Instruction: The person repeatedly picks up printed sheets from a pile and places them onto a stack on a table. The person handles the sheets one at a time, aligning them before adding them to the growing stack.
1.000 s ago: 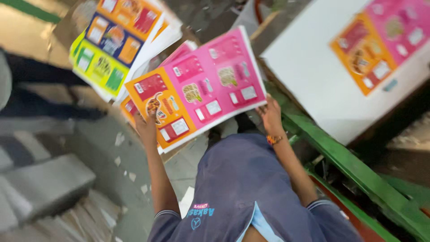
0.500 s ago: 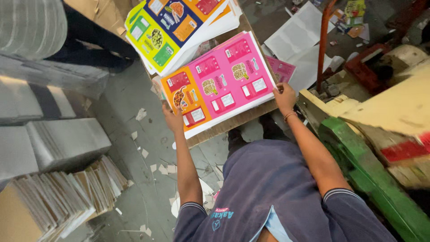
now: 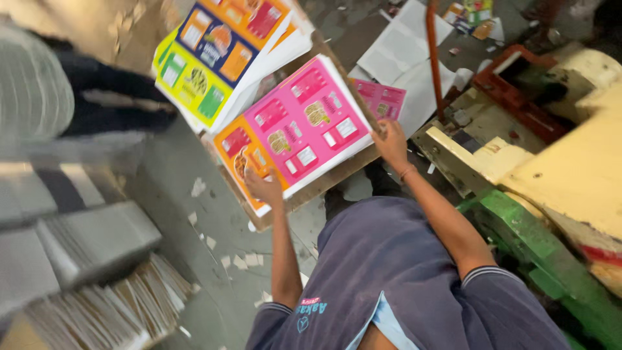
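Now lowered from mid-air onto a brown board (image 3: 337,178), the pink-and-orange printed sheet stack (image 3: 295,133) rests there; left hand (image 3: 264,188) grips its near corner, right hand (image 3: 391,139) clasps the far edge beside a green-and-cream machine (image 3: 518,214).

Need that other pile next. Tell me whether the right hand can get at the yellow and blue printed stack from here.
Probably not yet: the right hand grips the pink and orange stack, and the yellow and blue stack lies beyond it.

Blurred grey stacks (image 3: 78,246) at the left edge; left-hand (image 3: 264,188) fingertips hidden under printed sheets (image 3: 298,129).
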The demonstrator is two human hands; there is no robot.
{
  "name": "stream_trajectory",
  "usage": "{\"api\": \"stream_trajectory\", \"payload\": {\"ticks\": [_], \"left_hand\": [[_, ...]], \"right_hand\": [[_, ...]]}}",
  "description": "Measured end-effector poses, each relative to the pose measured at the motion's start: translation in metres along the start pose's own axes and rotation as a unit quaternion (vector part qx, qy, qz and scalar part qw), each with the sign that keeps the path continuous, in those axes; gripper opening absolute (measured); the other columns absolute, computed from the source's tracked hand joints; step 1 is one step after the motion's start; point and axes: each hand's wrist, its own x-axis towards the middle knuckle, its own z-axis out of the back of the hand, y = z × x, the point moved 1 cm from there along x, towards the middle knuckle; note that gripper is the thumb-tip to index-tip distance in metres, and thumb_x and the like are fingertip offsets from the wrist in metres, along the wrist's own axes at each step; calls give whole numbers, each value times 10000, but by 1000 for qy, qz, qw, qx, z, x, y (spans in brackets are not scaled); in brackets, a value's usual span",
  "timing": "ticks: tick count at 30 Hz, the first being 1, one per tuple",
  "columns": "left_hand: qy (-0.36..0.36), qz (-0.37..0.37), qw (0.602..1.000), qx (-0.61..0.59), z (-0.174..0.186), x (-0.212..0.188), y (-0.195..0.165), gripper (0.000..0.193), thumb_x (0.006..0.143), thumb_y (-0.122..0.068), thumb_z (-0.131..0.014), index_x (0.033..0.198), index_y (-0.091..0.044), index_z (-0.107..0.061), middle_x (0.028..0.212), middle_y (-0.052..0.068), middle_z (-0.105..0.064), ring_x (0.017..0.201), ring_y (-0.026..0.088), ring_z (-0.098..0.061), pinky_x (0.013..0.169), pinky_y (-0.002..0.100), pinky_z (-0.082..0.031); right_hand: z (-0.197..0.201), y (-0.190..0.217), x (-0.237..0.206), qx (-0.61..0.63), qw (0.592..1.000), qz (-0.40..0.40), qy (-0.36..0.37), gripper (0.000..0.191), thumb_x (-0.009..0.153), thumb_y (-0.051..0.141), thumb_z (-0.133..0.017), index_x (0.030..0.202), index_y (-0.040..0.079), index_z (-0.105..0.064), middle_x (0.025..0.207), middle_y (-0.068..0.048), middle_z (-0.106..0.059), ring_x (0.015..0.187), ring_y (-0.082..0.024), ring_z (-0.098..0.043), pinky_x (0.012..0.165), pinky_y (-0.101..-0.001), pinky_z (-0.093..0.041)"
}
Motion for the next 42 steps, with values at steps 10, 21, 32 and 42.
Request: {"api": "stream_trajectory", "payload": {"ticks": [10,21,32,42], "left_hand": [[386,-428,760,-300,-33,-129,-249,381,793,-200,-737,1162,-113,-704,1295,164,-678,1167,373,-623,926,494,-467],[680,-200,587,-390,-48,-172,-318,356,917,-233,-775,1207,-52,-675,1050,107,-726,970,191,-697,835,339,-580],[540,-17,644,-542,-66,-136,-340,578,945,-121,-693,1418,-26,-375,1303,96,-618,1182,175,-615,1007,326,-500],[342,228,723,-555,6,-19,-90,313,1016,-83,-548,1323,-29,-568,1224,54,-650,1098,141,-622,933,296,-521]], "right_hand": [[231,107,-91,-4,985,1,174,376,910,393,-695,1117,80,-676,1172,-130,-680,1140,-332,-617,969,-434,-489],[528,-84,-112,-108,788,-59,-603,485,1029,437,-617,1370,95,-578,1365,-123,-620,1269,-283,-613,1062,-439,-487],[196,-50,-76,220,974,-33,-31,670,1148,446,-450,1612,-26,-339,1571,-215,-461,1422,-297,-465,1105,-477,-395],[118,-62,-116,561,668,-398,-284,497,946,281,-733,1367,84,-558,1132,-31,-659,995,-173,-651,843,-344,-557]]}}
